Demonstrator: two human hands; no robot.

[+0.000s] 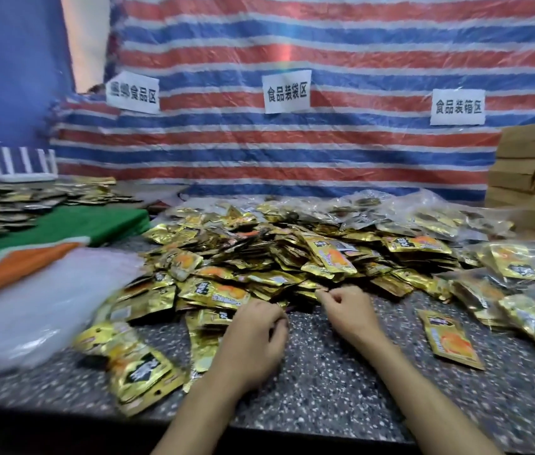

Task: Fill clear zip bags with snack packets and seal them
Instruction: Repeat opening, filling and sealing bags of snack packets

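Nearest, the left hand (256,326) and right hand (348,310) rest on the speckled table (325,389) at the near edge of the heaped packets (276,251), fingers curled; whether they pinch anything is too blurred to tell. Right of the heap lie clear bags (515,284) holding packets

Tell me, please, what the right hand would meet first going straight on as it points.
Probably the near edge of the snack packet pile, just beyond the right hand; depth is unclear.
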